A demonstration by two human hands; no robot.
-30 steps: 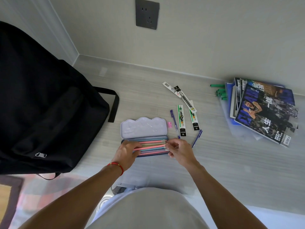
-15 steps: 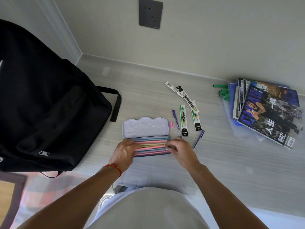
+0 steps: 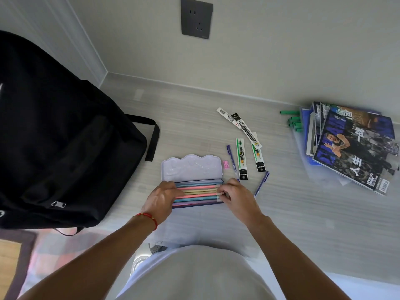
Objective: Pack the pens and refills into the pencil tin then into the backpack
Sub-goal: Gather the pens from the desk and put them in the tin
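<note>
From the head camera, an open pale lilac metal pencil tin (image 3: 191,167) lies on the light grey wood-grain table (image 3: 292,213), its scalloped lid folded back flat toward the wall. The shallow tray holds a row of pastel pink, yellow, blue and purple pencils (image 3: 198,192) lying side by side along its length.

The left hand (image 3: 162,197), with a red cord bracelet (image 3: 149,218) at the wrist, rests on the left end of the tray, its fingers spread flat over the pencil ends rather than closed round anything. The right hand (image 3: 237,197) sits at the tray's right end, fingers curled and pinching at the pencil tips; whether they truly grip one I cannot tell.

Just right of the lid lie a small pink eraser (image 3: 226,164), a slim purple pen (image 3: 230,155) and three packaged refills (image 3: 242,159) fanned out. A second purple pen (image 3: 261,184) lies angled beside the right hand.

A large black fabric backpack (image 3: 65,137) stands at the left, near the tin but not touching it. A stack of glossy magazines (image 3: 350,146) lies at the far right, with green markers (image 3: 293,122) just beside it. A dark grey wall socket (image 3: 196,18) is on the wall above.
</note>
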